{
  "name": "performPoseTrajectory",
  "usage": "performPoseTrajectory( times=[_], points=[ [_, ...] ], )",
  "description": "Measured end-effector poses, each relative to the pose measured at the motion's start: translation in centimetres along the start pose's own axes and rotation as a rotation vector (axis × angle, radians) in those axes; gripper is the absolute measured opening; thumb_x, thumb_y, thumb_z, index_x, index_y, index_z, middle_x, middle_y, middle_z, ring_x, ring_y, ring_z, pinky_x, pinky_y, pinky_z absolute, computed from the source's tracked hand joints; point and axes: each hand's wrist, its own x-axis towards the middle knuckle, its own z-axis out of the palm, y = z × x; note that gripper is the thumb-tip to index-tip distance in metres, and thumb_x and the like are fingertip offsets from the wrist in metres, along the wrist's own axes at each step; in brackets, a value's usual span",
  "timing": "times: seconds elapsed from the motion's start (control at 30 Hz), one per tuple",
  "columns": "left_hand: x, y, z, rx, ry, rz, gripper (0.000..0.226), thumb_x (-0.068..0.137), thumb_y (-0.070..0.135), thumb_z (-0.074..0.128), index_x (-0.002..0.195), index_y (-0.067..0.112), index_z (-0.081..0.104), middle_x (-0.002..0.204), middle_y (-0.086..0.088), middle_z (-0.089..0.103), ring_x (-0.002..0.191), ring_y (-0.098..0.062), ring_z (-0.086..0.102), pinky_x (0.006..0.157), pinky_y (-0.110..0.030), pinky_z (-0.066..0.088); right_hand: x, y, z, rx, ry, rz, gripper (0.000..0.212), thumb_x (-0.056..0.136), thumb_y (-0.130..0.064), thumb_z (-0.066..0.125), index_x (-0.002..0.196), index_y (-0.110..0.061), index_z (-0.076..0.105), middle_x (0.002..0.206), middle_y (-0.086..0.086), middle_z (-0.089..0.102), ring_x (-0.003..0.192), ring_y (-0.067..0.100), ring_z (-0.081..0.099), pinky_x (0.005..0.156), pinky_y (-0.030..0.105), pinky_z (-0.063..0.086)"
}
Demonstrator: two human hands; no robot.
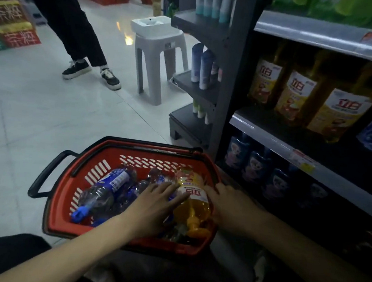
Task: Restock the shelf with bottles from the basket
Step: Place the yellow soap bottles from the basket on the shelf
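yellow bottle (192,200) half under both hands

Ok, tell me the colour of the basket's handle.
Black, on a red basket; the handle shows best in the head view.

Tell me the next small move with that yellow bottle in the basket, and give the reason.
Probably close both hands on the yellow bottle and lift it straight up. The left hand and right hand lie on either side of it, fingers not yet wrapped around. It lies on its side in the red basket, and matching yellow bottles stand on the shelf.
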Motion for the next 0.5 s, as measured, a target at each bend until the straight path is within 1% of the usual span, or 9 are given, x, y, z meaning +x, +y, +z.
performPoseTrajectory(
  times=[0.07,0.1,0.2,0.23,0.27,0.3,0.37,0.4,0.5],
  points=[
    [1.0,0.5,0.8,-0.090,-0.040,0.019,0.099,0.080,0.067,0.067,0.161,0.031,0.022,0.160,-0.015,0.042,0.142,-0.036,0.047,0.106,-0.051,0.050,0.3,0.0,0.6,-0.040,-0.014,0.004,0.065,0.099,-0.043,0.054,0.154,-0.024,0.025,0.144,0.013,0.039,0.127,0.032,0.044,0.100,0.045,0.046],
    [1.5,0.7,0.9,-0.113,-0.066,0.029,0.102,0.083,0.065,0.067,0.162,0.032,0.012,0.164,-0.016,0.033,0.148,-0.038,0.039,0.110,-0.053,0.045,0.3,0.1,1.0,-0.053,-0.026,0.003,0.063,0.099,-0.040,0.054,0.154,-0.023,0.027,0.148,0.015,0.035,0.131,0.034,0.041,0.102,0.045,0.045],
    [2.9,1.2,1.2,-0.108,-0.113,0.042,0.105,0.092,0.055,0.065,0.157,0.037,-0.015,0.171,-0.017,0.012,0.156,-0.037,0.017,0.120,-0.053,0.031,0.3,0.2,1.8,-0.096,-0.045,-0.019,0.075,0.099,-0.035,0.055,0.160,-0.023,0.015,0.158,0.018,0.023,0.142,0.037,0.030,0.108,0.047,0.041],
    [3.2,1.3,1.5,-0.111,-0.103,0.042,0.108,0.090,0.050,0.069,0.157,0.037,-0.015,0.170,-0.018,0.013,0.156,-0.038,0.018,0.120,-0.054,0.031,0.3,0.2,2.0,-0.102,-0.047,-0.026,0.077,0.099,-0.034,0.055,0.161,-0.024,0.010,0.159,0.019,0.022,0.144,0.038,0.028,0.109,0.048,0.041],
    [3.4,1.4,1.7,-0.109,-0.076,0.051,0.114,0.084,0.047,0.076,0.159,0.035,-0.009,0.169,-0.020,0.019,0.154,-0.040,0.024,0.117,-0.055,0.037,0.2,0.2,2.1,-0.106,-0.048,-0.032,0.077,0.100,-0.034,0.054,0.162,-0.025,0.008,0.159,0.019,0.022,0.145,0.039,0.027,0.109,0.048,0.041],
    [3.6,1.6,1.9,-0.112,-0.055,0.051,0.118,0.078,0.044,0.081,0.161,0.033,-0.002,0.166,-0.021,0.027,0.151,-0.042,0.031,0.112,-0.056,0.043,0.1,0.2,2.2,-0.108,-0.048,-0.034,0.076,0.101,-0.034,0.052,0.162,-0.025,0.008,0.159,0.019,0.022,0.145,0.039,0.026,0.109,0.049,0.041],
    [4.2,1.7,2.4,-0.119,-0.046,0.070,0.124,0.071,0.042,0.086,0.162,0.031,0.003,0.162,-0.021,0.034,0.148,-0.042,0.037,0.106,-0.055,0.049,-0.1,0.2,2.3,-0.097,-0.043,-0.029,0.072,0.101,-0.033,0.051,0.161,-0.023,0.012,0.161,0.017,0.021,0.148,0.038,0.022,0.111,0.049,0.040],
    [4.5,1.6,2.5,-0.115,-0.024,0.088,0.127,0.066,0.042,0.089,0.162,0.030,0.007,0.159,-0.021,0.039,0.144,-0.042,0.042,0.103,-0.053,0.053,-0.1,0.3,2.2,-0.084,-0.034,-0.025,0.070,0.101,-0.033,0.051,0.160,-0.021,0.016,0.162,0.016,0.019,0.149,0.038,0.020,0.112,0.048,0.039],
    [5.2,1.6,2.3,-0.081,-0.015,0.135,0.131,0.045,0.051,0.098,0.156,0.027,0.032,0.143,-0.015,0.057,0.126,-0.039,0.062,0.083,-0.043,0.061,-0.3,0.4,2.2,-0.051,-0.025,-0.004,0.065,0.103,-0.037,0.048,0.159,-0.021,0.019,0.167,0.015,0.005,0.154,0.037,0.009,0.118,0.050,0.033]
  ],
)
